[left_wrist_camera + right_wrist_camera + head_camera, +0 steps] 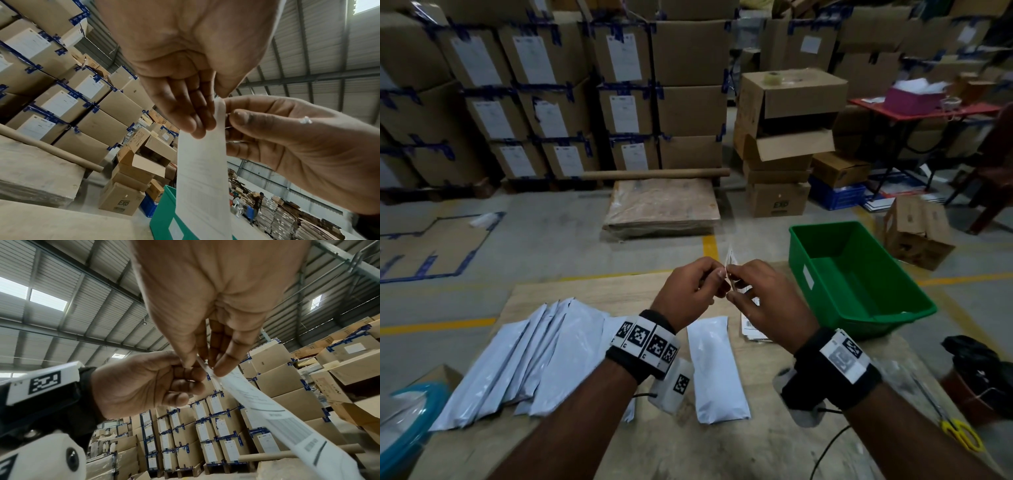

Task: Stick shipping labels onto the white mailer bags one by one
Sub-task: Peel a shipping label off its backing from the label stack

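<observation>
Both hands are raised above the wooden table (599,298) and pinch the top edge of one white shipping label (730,261) (202,175) (265,415). My left hand (693,291) (197,104) (148,382) grips it between thumb and fingertips from the left. From the right, my right hand (760,294) (287,142) (205,340) pinches the same edge; the printed strip hangs down below. A single white mailer bag (714,368) lies flat under the hands. A fanned pile of white mailer bags (524,359) lies at the left. More labels (751,329) are stacked near the right wrist.
A green plastic bin (859,277) stands at the table's right edge. Yellow-handled scissors (959,433) and a dark bag (976,359) lie at the near right. A blue tape roll (404,421) sits at the near left. Stacked cardboard boxes (551,102) fill the background.
</observation>
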A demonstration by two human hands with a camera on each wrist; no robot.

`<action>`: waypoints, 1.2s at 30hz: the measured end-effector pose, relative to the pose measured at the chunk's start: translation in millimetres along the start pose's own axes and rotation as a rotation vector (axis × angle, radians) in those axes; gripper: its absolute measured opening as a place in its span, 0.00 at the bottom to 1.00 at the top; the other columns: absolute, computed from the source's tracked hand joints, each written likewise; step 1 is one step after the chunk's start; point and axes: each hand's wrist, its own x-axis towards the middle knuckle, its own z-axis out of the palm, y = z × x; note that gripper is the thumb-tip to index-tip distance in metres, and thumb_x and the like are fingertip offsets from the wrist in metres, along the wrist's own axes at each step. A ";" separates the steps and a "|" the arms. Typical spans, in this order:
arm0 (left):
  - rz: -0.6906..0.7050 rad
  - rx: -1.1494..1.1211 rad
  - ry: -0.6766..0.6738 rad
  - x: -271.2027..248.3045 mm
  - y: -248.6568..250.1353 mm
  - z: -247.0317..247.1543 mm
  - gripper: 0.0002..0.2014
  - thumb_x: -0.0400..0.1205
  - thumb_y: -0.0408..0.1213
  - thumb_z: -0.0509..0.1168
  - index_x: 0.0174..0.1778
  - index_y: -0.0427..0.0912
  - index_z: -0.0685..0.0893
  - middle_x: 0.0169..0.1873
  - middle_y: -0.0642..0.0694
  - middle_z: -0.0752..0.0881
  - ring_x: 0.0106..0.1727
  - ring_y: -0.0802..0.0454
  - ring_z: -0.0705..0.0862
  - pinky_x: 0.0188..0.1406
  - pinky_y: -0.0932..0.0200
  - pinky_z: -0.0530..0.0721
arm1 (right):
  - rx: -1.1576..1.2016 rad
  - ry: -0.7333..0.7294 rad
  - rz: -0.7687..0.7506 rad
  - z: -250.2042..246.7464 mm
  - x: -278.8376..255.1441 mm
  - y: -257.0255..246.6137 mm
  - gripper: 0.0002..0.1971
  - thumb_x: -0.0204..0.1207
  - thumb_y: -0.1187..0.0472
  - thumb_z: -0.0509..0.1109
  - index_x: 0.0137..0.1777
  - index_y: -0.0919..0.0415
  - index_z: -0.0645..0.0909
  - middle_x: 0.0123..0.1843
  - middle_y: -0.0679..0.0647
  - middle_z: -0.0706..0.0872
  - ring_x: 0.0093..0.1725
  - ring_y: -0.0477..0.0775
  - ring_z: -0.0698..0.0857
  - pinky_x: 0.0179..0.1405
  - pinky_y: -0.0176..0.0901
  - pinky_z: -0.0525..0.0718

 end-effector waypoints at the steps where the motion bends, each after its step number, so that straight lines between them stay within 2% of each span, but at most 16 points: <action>1: 0.000 0.003 -0.001 0.5 0.1 0.3 0.08 0.87 0.36 0.59 0.48 0.41 0.83 0.37 0.46 0.90 0.40 0.51 0.89 0.37 0.48 0.90 | -0.002 0.002 -0.003 -0.3 0.1 1.2 0.18 0.75 0.63 0.71 0.66 0.58 0.80 0.51 0.51 0.80 0.49 0.46 0.82 0.46 0.32 0.83; 3: 0.001 0.009 -0.006 0.7 0.3 0.6 0.08 0.86 0.36 0.59 0.48 0.40 0.83 0.36 0.46 0.90 0.40 0.51 0.89 0.38 0.48 0.90 | -0.001 0.014 -0.009 -0.9 0.2 3.0 0.17 0.76 0.62 0.71 0.64 0.58 0.81 0.50 0.51 0.81 0.48 0.46 0.82 0.46 0.35 0.84; 7: -0.006 -0.015 -0.014 0.0 2.4 1.9 0.07 0.86 0.35 0.60 0.49 0.39 0.83 0.37 0.44 0.90 0.41 0.51 0.89 0.40 0.49 0.89 | 0.002 0.047 -0.022 -3.8 0.3 2.4 0.13 0.76 0.63 0.72 0.60 0.59 0.83 0.48 0.51 0.84 0.45 0.44 0.82 0.44 0.33 0.84; 12: -0.008 -0.080 -0.026 2.2 6.1 2.3 0.04 0.85 0.36 0.63 0.48 0.40 0.81 0.39 0.46 0.89 0.41 0.53 0.89 0.39 0.52 0.88 | 0.027 0.054 -0.001 -8.6 1.1 2.8 0.12 0.76 0.64 0.72 0.59 0.59 0.84 0.48 0.51 0.86 0.46 0.44 0.84 0.45 0.38 0.86; 21: 0.075 -0.143 -0.018 5.3 10.9 4.1 0.04 0.83 0.36 0.66 0.45 0.41 0.80 0.38 0.45 0.88 0.42 0.48 0.88 0.37 0.58 0.87 | 0.008 0.081 -0.029 -20.3 -0.8 -8.6 0.13 0.76 0.65 0.72 0.60 0.57 0.85 0.44 0.41 0.81 0.44 0.31 0.78 0.43 0.19 0.74; 23: 0.106 -0.159 -0.009 6.0 13.8 3.3 0.05 0.82 0.38 0.67 0.44 0.41 0.80 0.38 0.44 0.87 0.42 0.46 0.88 0.37 0.57 0.87 | 0.011 0.084 -0.052 -22.6 -0.9 -12.8 0.13 0.76 0.65 0.71 0.61 0.57 0.84 0.45 0.44 0.82 0.44 0.33 0.78 0.44 0.20 0.74; 26: 0.136 -0.196 -0.003 6.3 21.0 0.2 0.10 0.80 0.45 0.67 0.44 0.41 0.79 0.37 0.45 0.87 0.41 0.46 0.88 0.38 0.53 0.88 | 0.031 0.098 -0.079 -26.7 -0.6 -19.0 0.15 0.76 0.65 0.71 0.62 0.58 0.83 0.47 0.49 0.84 0.46 0.41 0.81 0.45 0.28 0.80; 28: 0.148 -0.209 -0.003 5.9 25.5 -2.9 0.12 0.79 0.48 0.66 0.45 0.42 0.80 0.38 0.46 0.87 0.41 0.47 0.88 0.39 0.52 0.89 | 0.045 0.114 -0.081 -29.8 0.1 -22.9 0.16 0.76 0.65 0.71 0.64 0.58 0.82 0.48 0.50 0.83 0.47 0.42 0.81 0.45 0.29 0.80; 33: 0.165 -0.229 0.004 5.1 34.6 -7.7 0.12 0.79 0.49 0.66 0.45 0.42 0.80 0.38 0.47 0.88 0.41 0.49 0.88 0.38 0.56 0.87 | 0.025 0.138 -0.119 -33.8 2.0 -29.9 0.17 0.76 0.65 0.72 0.64 0.60 0.82 0.48 0.51 0.82 0.47 0.42 0.80 0.47 0.25 0.78; 36: 0.176 -0.222 0.019 4.6 35.8 -10.3 0.08 0.81 0.45 0.65 0.44 0.44 0.80 0.37 0.49 0.87 0.41 0.50 0.88 0.39 0.54 0.88 | 0.049 0.126 -0.118 -34.2 2.6 -32.8 0.16 0.76 0.63 0.71 0.64 0.59 0.82 0.48 0.49 0.81 0.47 0.42 0.80 0.47 0.31 0.81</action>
